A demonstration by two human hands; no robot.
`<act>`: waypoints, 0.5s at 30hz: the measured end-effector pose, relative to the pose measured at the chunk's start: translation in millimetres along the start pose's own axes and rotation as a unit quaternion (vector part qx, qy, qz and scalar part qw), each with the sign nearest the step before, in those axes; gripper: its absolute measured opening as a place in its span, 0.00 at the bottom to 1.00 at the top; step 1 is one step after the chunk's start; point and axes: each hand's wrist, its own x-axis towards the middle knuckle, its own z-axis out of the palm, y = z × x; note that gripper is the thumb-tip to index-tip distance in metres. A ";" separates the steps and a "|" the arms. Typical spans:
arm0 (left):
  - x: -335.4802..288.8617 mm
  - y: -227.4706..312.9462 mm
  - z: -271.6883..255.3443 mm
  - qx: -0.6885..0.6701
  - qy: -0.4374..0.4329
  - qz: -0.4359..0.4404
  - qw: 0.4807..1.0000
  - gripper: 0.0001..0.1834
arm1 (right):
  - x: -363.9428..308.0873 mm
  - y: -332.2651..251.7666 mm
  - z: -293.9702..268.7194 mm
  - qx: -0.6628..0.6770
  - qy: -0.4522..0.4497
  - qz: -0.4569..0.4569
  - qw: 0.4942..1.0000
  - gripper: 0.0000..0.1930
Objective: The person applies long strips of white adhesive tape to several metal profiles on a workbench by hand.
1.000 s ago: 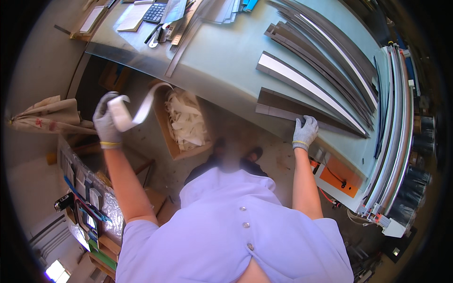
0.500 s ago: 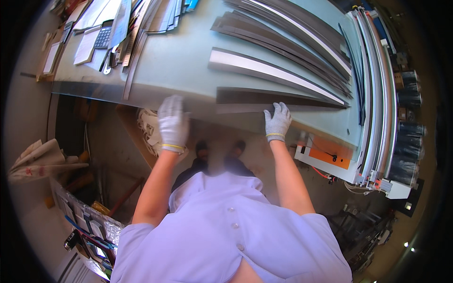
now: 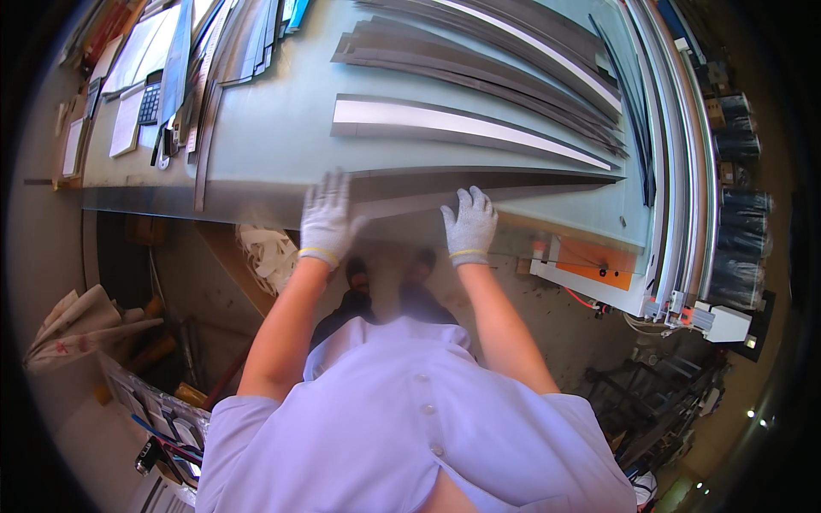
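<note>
My left hand (image 3: 327, 215), in a pale knitted glove with a yellow cuff line, is open with its fingers stretched out. It lies at the left end of a long dark flat strip (image 3: 445, 179) along the table's near edge. My right hand (image 3: 470, 224), gloved alike, is open too, fingertips at that strip's near side. Whether either palm presses on the strip is hard to tell. Just beyond lies a strip with a bright white band (image 3: 428, 117) between dark borders. Further back is a stack of dark strips (image 3: 462, 67).
The glass-topped table (image 3: 274, 128) ends just before my body. A calculator (image 3: 150, 101), papers and a narrow ruler-like bar (image 3: 205, 150) lie at left. Long metal rails (image 3: 684, 171) run along the right side. Pale scraps (image 3: 267, 256) fill a box below the edge.
My left hand has moved right across the table to the dark strip's left end. The right hand stays near the strip. The whole view has shifted slightly.
</note>
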 end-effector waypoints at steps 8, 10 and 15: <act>7.4 31.4 -7.8 -0.008 0.138 0.051 0.989 0.51 | 6.8 4.1 -16.7 0.058 -0.019 -0.026 0.998 0.24; 17.8 84.6 -14.7 -0.041 0.086 0.146 0.985 0.49 | 2.2 18.8 -12.2 0.137 0.045 -0.074 0.987 0.24; 47.2 135.4 22.1 0.006 0.098 0.155 0.983 0.35 | -18.4 78.4 -28.3 0.206 0.090 -0.054 0.973 0.21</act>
